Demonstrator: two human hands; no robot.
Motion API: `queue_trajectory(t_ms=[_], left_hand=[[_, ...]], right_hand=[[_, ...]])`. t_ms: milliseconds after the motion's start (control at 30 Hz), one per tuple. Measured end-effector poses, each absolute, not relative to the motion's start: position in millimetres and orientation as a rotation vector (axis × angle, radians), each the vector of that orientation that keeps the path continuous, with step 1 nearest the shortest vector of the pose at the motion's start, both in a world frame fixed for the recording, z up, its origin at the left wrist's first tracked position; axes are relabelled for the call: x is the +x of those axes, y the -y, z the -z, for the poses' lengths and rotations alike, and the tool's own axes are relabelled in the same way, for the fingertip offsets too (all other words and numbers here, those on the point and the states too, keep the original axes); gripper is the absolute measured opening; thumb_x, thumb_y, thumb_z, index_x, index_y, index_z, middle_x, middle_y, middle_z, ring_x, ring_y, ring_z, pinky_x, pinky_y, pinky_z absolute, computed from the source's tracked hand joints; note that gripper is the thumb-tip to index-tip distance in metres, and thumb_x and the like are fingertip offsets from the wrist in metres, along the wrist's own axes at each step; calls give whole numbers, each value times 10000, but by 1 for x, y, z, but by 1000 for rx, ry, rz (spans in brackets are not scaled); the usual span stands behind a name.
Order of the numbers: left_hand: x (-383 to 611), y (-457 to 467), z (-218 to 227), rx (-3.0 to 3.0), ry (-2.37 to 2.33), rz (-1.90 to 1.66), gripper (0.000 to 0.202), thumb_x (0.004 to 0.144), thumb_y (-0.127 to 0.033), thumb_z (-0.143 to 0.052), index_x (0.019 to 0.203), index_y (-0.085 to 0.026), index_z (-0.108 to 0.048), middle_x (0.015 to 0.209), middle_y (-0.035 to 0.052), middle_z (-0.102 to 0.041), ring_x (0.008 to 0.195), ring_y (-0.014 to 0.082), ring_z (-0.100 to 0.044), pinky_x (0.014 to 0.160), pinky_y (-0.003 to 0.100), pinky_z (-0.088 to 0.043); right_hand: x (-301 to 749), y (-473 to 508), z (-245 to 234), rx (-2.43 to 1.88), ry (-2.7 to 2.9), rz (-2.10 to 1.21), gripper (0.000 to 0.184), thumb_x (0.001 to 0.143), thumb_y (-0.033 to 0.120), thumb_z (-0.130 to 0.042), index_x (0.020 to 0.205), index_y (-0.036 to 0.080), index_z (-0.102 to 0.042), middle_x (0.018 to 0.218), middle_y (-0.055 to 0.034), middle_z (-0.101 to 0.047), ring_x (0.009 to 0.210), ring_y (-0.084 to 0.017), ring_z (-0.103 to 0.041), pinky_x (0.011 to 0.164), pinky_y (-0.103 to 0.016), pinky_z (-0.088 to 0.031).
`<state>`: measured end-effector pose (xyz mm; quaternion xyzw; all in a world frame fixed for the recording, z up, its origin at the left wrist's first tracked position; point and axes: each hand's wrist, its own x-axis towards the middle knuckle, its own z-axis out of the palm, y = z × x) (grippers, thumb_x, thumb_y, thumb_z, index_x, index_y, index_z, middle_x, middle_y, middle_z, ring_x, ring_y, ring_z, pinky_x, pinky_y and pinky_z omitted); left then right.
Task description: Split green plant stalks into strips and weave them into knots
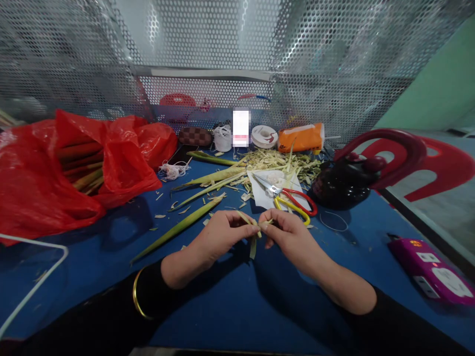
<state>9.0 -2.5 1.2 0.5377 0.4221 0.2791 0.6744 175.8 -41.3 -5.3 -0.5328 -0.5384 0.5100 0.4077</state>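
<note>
The person's left hand and right hand come together at the fingertips above the blue table, both pinching a narrow, pale green husk strip whose end hangs below the left fingers; whether the fingertips touch each other is hard to tell. Just beyond, scissors with red and yellow handles lie partly on white paper, while a long green husk rests left of the left hand

Dim light leaves soft shadows on the flat blue table; glare streaks the far silver perforated-metal mesh, a white rectangle is pixelated, left and right edges stretch and blur.
</note>
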Motion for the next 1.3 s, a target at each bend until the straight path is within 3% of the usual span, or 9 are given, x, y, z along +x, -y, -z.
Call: queue_trajectory(t_ms=[300, 567, 900, 1167, 1300], left_hand=[[9, 6, -6, 1090, -937, -571, 175, 664, -297, -776, 727, -139, -734, 695, 43, -693, 643, 128, -593, 675, 245, -460], [11, 7, -4, 1125, -924, -649, 192, 622, -306, -794, 664, -144, -700, 632, 24, -652, 594, 114, -535, 625, 245, -415], [10, 6, -4, 1242, -922, -633, 196, 677, -332, -740, 660, -143, -692, 635, 38, -653, 620, 132, -542, 639, 261, -407], [10, 5, -1, 1010, -887, -578, 343, 661, -448, -776, 738, -120, -713, 744, 65, -703, 702, 143, -603, 740, 261, -453], [9, 4, 0, 1089, -873, -580, 291, 651, -381, -799, 759, -121, -726, 754, 61, -705, 672, 123, -581, 703, 244, -444]], right_hand=[[177, 49, 2, -1340, 1862, -506, 118, 866, 123, -486, 787, 195, -536, 755, -33, -580, 687, -160, -528, 629, -282, -403], [177, 49, 4, -1311, 1917, -527, 129, 894, 112, -471, 820, 194, -538, 792, -41, -596, 708, -162, -542, 634, -273, -405], [176, 50, 5, -1307, 1907, -482, 153, 894, 95, -475, 803, 199, -540, 805, -45, -598, 729, -168, -549, 648, -271, -406], [178, 48, 4, -1337, 1847, -455, 162, 881, 108, -480, 752, 190, -532, 721, -16, -557, 666, -152, -516, 618, -259, -379], [178, 47, 4, -1341, 1844, -469, 144, 874, 110, -479, 763, 190, -525, 714, -12, -550, 653, -149, -504, 606, -256, -373]])
